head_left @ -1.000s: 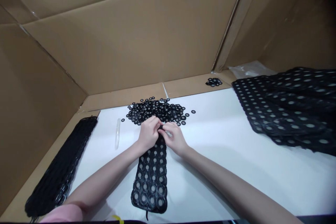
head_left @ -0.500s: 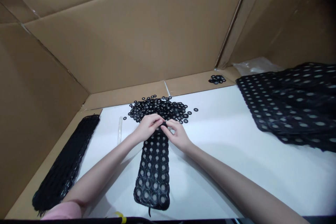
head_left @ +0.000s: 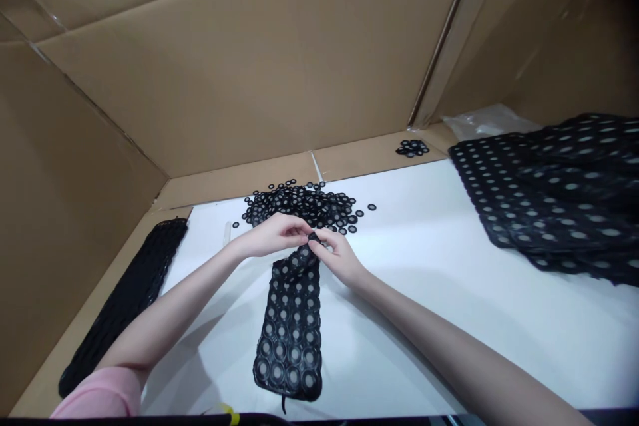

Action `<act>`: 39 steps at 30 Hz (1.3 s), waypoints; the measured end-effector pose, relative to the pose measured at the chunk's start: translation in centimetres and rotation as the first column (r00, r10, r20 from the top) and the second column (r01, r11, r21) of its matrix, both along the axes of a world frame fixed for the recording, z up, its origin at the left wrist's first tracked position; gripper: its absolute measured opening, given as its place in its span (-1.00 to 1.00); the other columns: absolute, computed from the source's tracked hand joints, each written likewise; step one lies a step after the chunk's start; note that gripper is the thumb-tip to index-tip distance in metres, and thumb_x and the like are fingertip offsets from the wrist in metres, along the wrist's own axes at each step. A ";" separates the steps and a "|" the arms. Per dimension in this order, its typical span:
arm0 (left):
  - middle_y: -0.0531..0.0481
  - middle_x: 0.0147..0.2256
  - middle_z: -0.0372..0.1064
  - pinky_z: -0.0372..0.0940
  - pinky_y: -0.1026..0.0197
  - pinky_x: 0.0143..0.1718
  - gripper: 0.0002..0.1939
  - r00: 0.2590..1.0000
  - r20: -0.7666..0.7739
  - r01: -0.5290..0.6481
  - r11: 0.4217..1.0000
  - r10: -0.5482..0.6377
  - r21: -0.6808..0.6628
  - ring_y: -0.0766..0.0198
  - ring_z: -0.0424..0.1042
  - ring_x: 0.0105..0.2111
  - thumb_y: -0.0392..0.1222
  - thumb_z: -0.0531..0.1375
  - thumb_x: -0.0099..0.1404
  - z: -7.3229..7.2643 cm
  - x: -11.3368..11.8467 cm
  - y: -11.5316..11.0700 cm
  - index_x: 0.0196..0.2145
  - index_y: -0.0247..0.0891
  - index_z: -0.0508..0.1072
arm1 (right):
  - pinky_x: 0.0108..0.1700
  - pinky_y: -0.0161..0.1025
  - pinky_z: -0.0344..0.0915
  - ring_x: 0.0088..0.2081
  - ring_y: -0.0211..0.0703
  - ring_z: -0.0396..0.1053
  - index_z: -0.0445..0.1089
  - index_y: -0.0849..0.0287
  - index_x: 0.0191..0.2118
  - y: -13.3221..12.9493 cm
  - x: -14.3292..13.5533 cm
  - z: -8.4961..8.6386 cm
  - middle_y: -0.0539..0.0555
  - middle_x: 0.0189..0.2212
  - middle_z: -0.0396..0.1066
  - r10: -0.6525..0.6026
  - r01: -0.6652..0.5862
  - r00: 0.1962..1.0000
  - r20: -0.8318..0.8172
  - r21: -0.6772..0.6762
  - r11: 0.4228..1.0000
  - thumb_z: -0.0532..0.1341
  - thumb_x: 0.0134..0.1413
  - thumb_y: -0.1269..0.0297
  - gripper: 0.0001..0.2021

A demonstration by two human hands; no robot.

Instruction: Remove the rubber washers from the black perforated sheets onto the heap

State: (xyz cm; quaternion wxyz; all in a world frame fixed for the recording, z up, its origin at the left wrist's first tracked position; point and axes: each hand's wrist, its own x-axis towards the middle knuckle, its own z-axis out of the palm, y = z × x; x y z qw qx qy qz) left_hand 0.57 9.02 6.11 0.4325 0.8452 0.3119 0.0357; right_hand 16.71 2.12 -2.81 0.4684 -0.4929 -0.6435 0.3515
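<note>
A black strip of joined rings with pale round centres (head_left: 289,326) lies lengthwise on the white table in front of me. Its far end is lifted and bunched between my two hands. My left hand (head_left: 282,233) pinches at the left of that end, thumb and fingertips together. My right hand (head_left: 337,254) pinches the same end from the right, its fingertips almost touching the left ones. Exactly what lies between the fingertips is too small to make out. Just beyond my hands is a heap of loose black rings (head_left: 299,203).
At the left lies a long black bundle (head_left: 124,306). A large black ring-patterned sheet (head_left: 549,200) covers the right side, with clear plastic (head_left: 489,121) behind it. A small ring cluster (head_left: 413,148) rests on the cardboard ledge. Cardboard walls (head_left: 249,80) enclose the white table (head_left: 399,346).
My left hand and forearm have swung left and flattened. The strip's far end is now lifted and twisted toward the right hand, which has barely moved.
</note>
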 end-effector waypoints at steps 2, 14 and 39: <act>-0.06 -0.33 0.46 0.19 0.36 -0.37 -0.74 1.000 0.001 0.016 1.000 -0.016 0.012 0.34 0.34 -0.39 -0.19 0.13 0.24 0.0 -0.1 0.1 -0.20 -0.38 0.49 | -0.32 -0.23 0.15 -0.41 -0.19 0.22 0.27 0.15 -0.51 -0.1 0.0 0.1 -0.02 -0.53 0.27 0.015 -0.015 1.000 -0.022 0.000 1.000 0.07 0.10 0.26 -0.81; -0.09 -0.30 0.51 0.25 0.35 -0.30 -0.74 0.997 0.010 0.078 0.986 -0.080 0.147 0.29 0.42 -0.32 -0.21 0.13 0.23 0.5 -0.3 0.1 -0.20 -0.38 0.52 | -0.27 -0.22 0.19 -0.34 -0.18 0.25 0.26 0.17 -0.50 -0.4 0.2 0.6 0.01 -0.44 0.32 0.079 -0.080 0.996 -0.043 -0.012 0.997 0.13 0.08 0.24 -0.81; -0.07 -0.27 0.45 0.25 0.30 -0.26 -0.62 0.995 0.083 0.023 0.926 -0.059 0.377 0.28 0.39 -0.30 -0.06 0.20 0.23 -0.8 -1.8 -0.8 -0.04 -0.28 0.44 | -0.26 -0.19 0.19 -0.32 -0.12 0.30 0.42 0.14 -0.20 -0.1 0.4 -0.3 0.05 -0.38 0.45 0.052 -0.053 0.998 0.036 0.028 0.998 0.14 0.12 0.11 -0.76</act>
